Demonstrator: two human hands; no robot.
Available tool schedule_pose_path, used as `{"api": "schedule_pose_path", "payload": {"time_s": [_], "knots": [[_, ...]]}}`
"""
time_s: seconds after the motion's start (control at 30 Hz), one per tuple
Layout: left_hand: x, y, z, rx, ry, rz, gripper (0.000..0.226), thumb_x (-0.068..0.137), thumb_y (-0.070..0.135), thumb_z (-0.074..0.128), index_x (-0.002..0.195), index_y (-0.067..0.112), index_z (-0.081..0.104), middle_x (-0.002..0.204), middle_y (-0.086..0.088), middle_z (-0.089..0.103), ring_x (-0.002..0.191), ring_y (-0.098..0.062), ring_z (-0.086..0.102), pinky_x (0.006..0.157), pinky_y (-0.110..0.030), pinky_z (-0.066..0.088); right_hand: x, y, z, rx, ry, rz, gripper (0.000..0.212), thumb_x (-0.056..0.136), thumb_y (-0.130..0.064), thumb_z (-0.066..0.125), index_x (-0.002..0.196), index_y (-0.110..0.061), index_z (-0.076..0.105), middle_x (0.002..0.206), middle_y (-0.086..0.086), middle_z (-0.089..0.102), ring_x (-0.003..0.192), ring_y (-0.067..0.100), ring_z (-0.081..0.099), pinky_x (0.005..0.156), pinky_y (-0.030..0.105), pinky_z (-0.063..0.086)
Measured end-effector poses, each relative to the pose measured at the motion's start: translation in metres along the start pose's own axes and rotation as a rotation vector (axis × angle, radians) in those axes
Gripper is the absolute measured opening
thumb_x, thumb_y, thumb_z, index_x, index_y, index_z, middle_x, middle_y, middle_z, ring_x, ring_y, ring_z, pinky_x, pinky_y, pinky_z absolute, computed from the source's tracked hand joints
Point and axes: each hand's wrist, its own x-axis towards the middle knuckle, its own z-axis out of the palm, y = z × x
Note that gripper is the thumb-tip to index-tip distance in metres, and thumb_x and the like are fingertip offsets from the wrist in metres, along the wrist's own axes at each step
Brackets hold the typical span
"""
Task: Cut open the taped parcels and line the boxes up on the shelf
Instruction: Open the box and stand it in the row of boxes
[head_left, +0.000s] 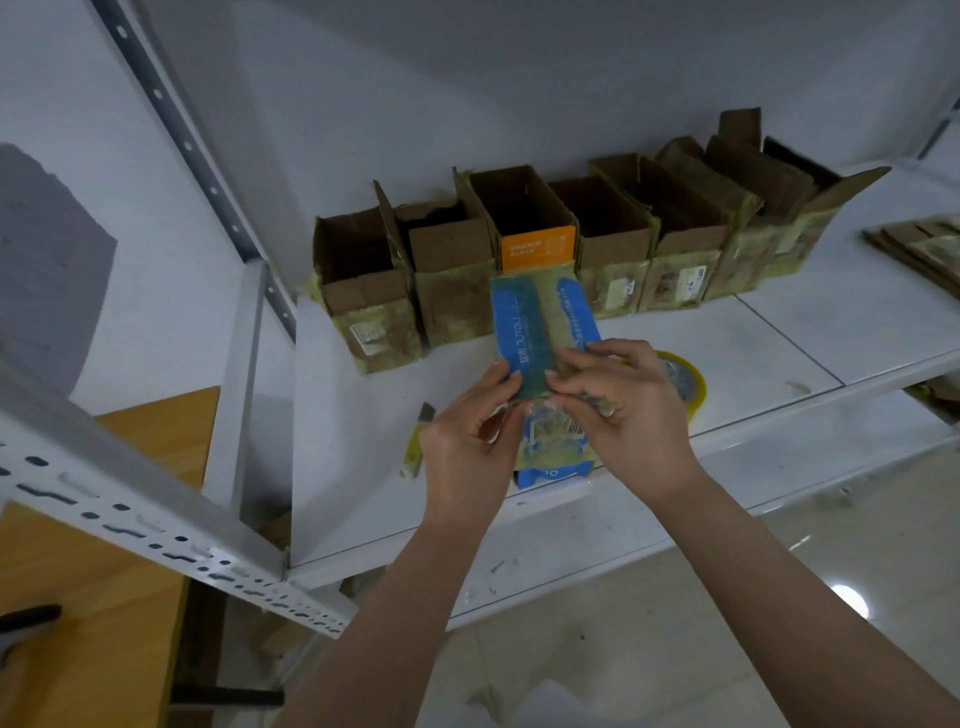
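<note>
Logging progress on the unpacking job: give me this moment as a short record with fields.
held item: blue parcel, taped, on the shelf
left hand: grips the parcel's left edge
right hand: pinches its top near the middle
opened boxes: a row at the back of the shelf
knife: lying left of the left hand
tape roll: behind the right hand

Storeroom or packing area. White slotted-angle metal shelving (171, 525) with perforated uprights against a plain pale wall. On the shelf board (810, 332), a row of opened, tape-wrapped cardboard boxes (519, 244), a stack of flattened cardboard (919, 244) at right, a roll of yellowish packing tape (685, 379), and a utility knife (418, 441). Glossy tiled floor (675, 623) below.
</note>
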Motion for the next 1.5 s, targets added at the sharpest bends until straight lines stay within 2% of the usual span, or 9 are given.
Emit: {"api": "schedule_pose_path", "payload": {"time_s": [0.17,0.37,0.6,0.67,0.73,0.87,1.07,1.3,1.5], "knots": [[0.0,0.002,0.001,-0.03,0.002,-0.047,0.031,0.084,-0.006,0.069,0.115,-0.003,0.068,0.126,-0.013,0.064,0.117,-0.011,0.06,0.087,-0.017,0.054,-0.001,0.001,0.003,-0.025,0.006,-0.013,0.016,0.078,-0.012,0.08,0.093,-0.009,0.077,0.113,0.008,0.072,0.114,0.029,0.059,0.081,0.046,0.058],[-0.001,-0.003,-0.01,-0.227,-0.088,-0.253,0.037,0.096,0.026,0.051,0.133,0.025,0.053,0.142,-0.004,0.054,0.133,-0.012,0.049,0.104,-0.041,0.048,-0.006,0.004,-0.004,0.073,-0.203,0.287,0.074,0.077,-0.062,0.055,0.141,-0.025,0.051,0.154,0.012,0.036,0.14,0.02,0.034,0.104,0.035,0.041],[0.02,0.004,-0.012,-0.178,-0.134,-0.154,0.034,0.1,0.025,0.048,0.133,0.02,0.056,0.139,-0.003,0.056,0.13,-0.014,0.052,0.104,-0.046,0.047,0.011,-0.001,-0.021,0.22,-0.172,0.378,0.069,0.071,-0.065,0.06,0.133,-0.034,0.058,0.121,-0.008,0.068,0.075,0.036,0.067,0.08,0.042,0.057],[0.029,0.01,-0.01,-0.121,-0.12,-0.082,0.036,0.102,0.03,0.045,0.135,0.021,0.054,0.144,0.001,0.05,0.134,-0.01,0.045,0.109,-0.039,0.043,0.019,-0.008,-0.028,0.297,-0.149,0.417,0.069,0.067,-0.067,0.062,0.128,-0.036,0.062,0.102,-0.009,0.075,0.061,0.015,0.065,0.07,0.034,0.058],[0.035,0.02,-0.009,-0.122,-0.132,-0.025,0.044,0.102,0.035,0.037,0.139,0.019,0.051,0.147,0.002,0.046,0.137,-0.009,0.041,0.111,-0.032,0.039,0.026,-0.018,-0.035,0.32,-0.149,0.426,0.068,0.065,-0.067,0.062,0.125,-0.035,0.065,0.099,-0.013,0.075,0.065,-0.003,0.065,0.068,0.022,0.057],[0.042,0.038,-0.006,-0.111,-0.211,0.09,0.041,0.101,0.034,0.031,0.132,0.014,0.05,0.136,0.014,0.046,0.127,-0.006,0.049,0.102,-0.025,0.043,0.035,-0.032,-0.049,0.293,-0.155,0.483,0.066,0.064,-0.065,0.064,0.122,-0.033,0.068,0.104,-0.013,0.074,0.083,0.018,0.073,0.082,0.043,0.058],[0.04,0.045,-0.003,0.057,-0.156,0.066,0.032,0.103,0.028,0.034,0.124,0.013,0.053,0.111,0.011,0.057,0.095,0.0,0.059,0.075,-0.014,0.049,0.033,-0.038,-0.052,0.199,-0.148,0.493,0.049,0.074,-0.051,0.072,0.119,-0.031,0.07,0.09,-0.005,0.076,0.078,0.007,0.072,0.084,0.04,0.057],[0.043,0.051,-0.008,-0.116,-0.235,0.029,0.022,0.102,0.03,0.042,0.118,0.022,0.054,0.125,0.016,0.053,0.123,-0.01,0.052,0.099,-0.033,0.045,0.032,-0.042,-0.055,0.26,-0.228,0.478,0.082,0.058,-0.078,0.051,0.125,-0.034,0.066,0.111,-0.013,0.072,0.097,0.013,0.069,0.09,0.042,0.054],[0.039,0.061,-0.004,-0.131,-0.134,0.012,0.014,0.1,0.023,0.041,0.105,0.029,0.052,0.116,0.002,0.057,0.114,-0.016,0.056,0.096,-0.046,0.048,0.03,-0.046,-0.055,0.118,-0.169,0.387,0.049,0.085,-0.058,0.049,0.122,-0.033,0.068,0.095,-0.009,0.074,0.089,0.011,0.066,0.08,0.035,0.053]]}}
